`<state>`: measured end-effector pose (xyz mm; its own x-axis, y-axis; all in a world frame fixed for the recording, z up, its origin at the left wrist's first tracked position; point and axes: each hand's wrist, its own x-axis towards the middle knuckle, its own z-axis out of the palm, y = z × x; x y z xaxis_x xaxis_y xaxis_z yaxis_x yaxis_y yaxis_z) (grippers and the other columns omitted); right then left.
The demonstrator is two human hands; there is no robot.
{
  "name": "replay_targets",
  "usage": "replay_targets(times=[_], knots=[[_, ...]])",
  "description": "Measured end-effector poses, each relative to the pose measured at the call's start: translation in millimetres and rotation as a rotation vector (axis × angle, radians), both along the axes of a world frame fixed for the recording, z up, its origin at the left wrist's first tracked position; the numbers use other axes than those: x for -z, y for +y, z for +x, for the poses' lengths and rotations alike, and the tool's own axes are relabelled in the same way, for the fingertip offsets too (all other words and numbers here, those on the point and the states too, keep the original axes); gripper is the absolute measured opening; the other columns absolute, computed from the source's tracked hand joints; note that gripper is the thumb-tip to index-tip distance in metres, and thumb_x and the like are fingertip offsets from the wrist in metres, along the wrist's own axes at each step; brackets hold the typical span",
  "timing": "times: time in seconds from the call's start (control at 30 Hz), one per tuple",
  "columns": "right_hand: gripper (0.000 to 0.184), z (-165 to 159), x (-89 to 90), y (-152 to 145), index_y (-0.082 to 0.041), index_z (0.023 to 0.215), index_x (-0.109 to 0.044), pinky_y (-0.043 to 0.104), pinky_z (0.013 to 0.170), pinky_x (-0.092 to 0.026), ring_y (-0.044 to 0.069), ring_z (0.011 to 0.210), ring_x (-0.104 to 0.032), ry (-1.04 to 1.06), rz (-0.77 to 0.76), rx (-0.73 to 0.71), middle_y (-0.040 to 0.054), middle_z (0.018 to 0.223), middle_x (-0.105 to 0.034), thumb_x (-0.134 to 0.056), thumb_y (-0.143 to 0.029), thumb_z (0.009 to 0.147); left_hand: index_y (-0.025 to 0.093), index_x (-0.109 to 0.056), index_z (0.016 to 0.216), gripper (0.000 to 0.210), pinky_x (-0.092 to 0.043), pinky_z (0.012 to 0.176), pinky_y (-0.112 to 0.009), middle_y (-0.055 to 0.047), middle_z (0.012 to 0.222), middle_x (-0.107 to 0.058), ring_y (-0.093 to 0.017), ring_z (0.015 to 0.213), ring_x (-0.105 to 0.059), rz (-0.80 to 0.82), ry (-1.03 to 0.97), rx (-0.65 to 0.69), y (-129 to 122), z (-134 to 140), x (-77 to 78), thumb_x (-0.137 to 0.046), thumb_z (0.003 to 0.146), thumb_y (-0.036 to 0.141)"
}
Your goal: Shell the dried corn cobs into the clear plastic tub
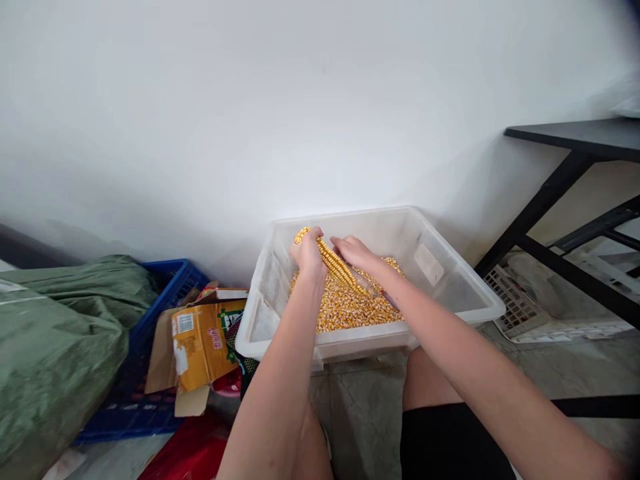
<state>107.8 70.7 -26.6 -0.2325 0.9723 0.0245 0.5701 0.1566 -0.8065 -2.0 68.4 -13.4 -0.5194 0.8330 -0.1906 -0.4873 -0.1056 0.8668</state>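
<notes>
My left hand point(309, 252) is closed around the upper end of a yellow ear of corn point(339, 265), held slanting down to the right above a pile of loose kernels. Toward its lower end the ear shows bare, pale cob. My right hand point(356, 252) is closed beside the ear, around a slender tool point(391, 299) whose thin end shows below the wrist; its exact kind is hidden. Beneath both hands, loose corn kernels point(345, 313) cover the bottom of a translucent white plastic tub point(450, 280).
A blue crate point(175, 273) with a green sack point(60, 347) is at left, next to a torn yellow cardboard box point(205, 343). A black-framed table point(575, 137) stands at right, a white basket point(515, 303) below it. The white wall point(320, 120) rises behind the tub.
</notes>
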Motion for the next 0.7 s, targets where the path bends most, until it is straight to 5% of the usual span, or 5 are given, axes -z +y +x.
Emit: replay_targets(times=[0.13,0.37,0.5,0.6,0.7], knots=[[0.037,37,10.4,15,-0.016,0.09,-0.066,0.022,0.061,-0.051,0.012,0.061,-0.065,-0.293,-0.339,-0.028,0.0058,0.08,-0.072,-0.037,-0.035,0.099,0.02,-0.049,0.076,0.031,-0.035,0.048,-0.024,0.006,0.062,-0.044,-0.01,0.052,-0.046,0.052,0.006,-0.013,2,-11,-1.6,-0.068,0.052,0.021],[0.023,84,47.9,-3,-0.008,0.073,-0.069,0.042,0.061,-0.056,0.026,0.06,-0.067,-0.739,-0.669,-0.034,0.0098,0.063,-0.067,-0.083,-0.023,0.063,0.022,-0.045,0.079,0.03,-0.039,0.047,-0.026,0.007,0.058,-0.044,-0.013,0.046,-0.049,0.072,-0.109,-0.01,2,-14,-5.8,-0.064,0.056,0.023],[0.027,88,29.7,0,-0.01,0.095,-0.069,0.034,0.067,-0.056,0.023,0.076,-0.07,-0.632,-0.53,-0.045,0.0155,0.091,-0.072,-0.062,-0.035,0.088,0.022,-0.044,0.08,0.03,-0.041,0.048,-0.027,0.007,0.058,-0.045,-0.012,0.046,-0.048,0.073,-0.13,-0.009,3,-13,-6.2,-0.064,0.058,0.024],[0.046,80,1.9,2,-0.017,0.116,-0.061,0.025,0.071,-0.055,0.017,0.091,-0.068,-0.242,-0.334,-0.047,0.0143,0.118,-0.068,-0.026,-0.043,0.104,0.022,-0.046,0.083,0.033,-0.04,0.049,-0.025,0.007,0.061,-0.044,-0.012,0.049,-0.048,0.031,-0.095,-0.049,3,-11,-5.7,-0.068,0.058,0.025],[0.048,62,-16.6,-14,-0.02,0.11,-0.064,0.027,0.067,-0.054,0.02,0.091,-0.066,-0.02,-0.23,-0.244,0.0116,0.114,-0.069,-0.04,-0.06,0.097,0.022,-0.048,0.086,0.039,-0.039,0.05,-0.024,0.006,0.066,-0.045,-0.011,0.055,-0.048,-0.013,-0.06,-0.122,3,-10,-6.5,-0.074,0.058,0.026]])
